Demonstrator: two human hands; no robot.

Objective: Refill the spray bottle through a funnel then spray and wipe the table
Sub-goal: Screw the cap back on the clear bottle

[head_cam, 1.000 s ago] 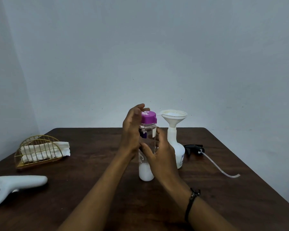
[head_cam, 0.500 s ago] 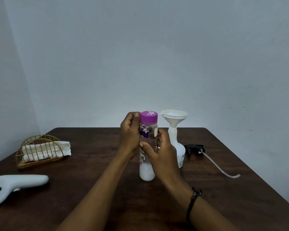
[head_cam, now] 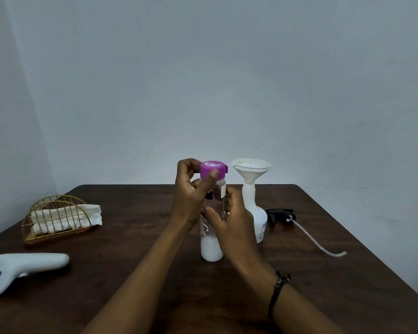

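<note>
The left hand point(head_cam: 191, 196) curls its thumb and fingers round the purple cap point(head_cam: 213, 170) of a clear refill bottle point(head_cam: 212, 237), the thumb tip pressed on the cap's near face. The right hand point(head_cam: 229, 222) wraps the bottle's body from the right, fingers curled behind the clear wall and thumb across the front. A black band sits on the right wrist.

The bottle stands upright on the dark wooden table point(head_cam: 130, 273), its long axis vertical, cap up, base touching the wood near the table's middle. Its wall is transparent with faint white print, and a white fill lies only in the bottom part; the rest looks clear. A small purple tab and a white label patch show just below the cap.

Just beside the right hand, a white spray bottle point(head_cam: 257, 220) stands upright with a white funnel point(head_cam: 251, 169) seated in its neck, mouth facing up. To its right, apart from it, the black trigger sprayer head point(head_cam: 279, 214) lies on its side, with its translucent dip tube point(head_cam: 319, 242) trailing toward the right edge of the table.

At the far left a gold wire napkin holder point(head_cam: 56, 220) holds folded white napkins point(head_cam: 82, 214). Nearer the camera at the left edge lies a white handheld controller point(head_cam: 24, 266) with dark buttons.
</note>
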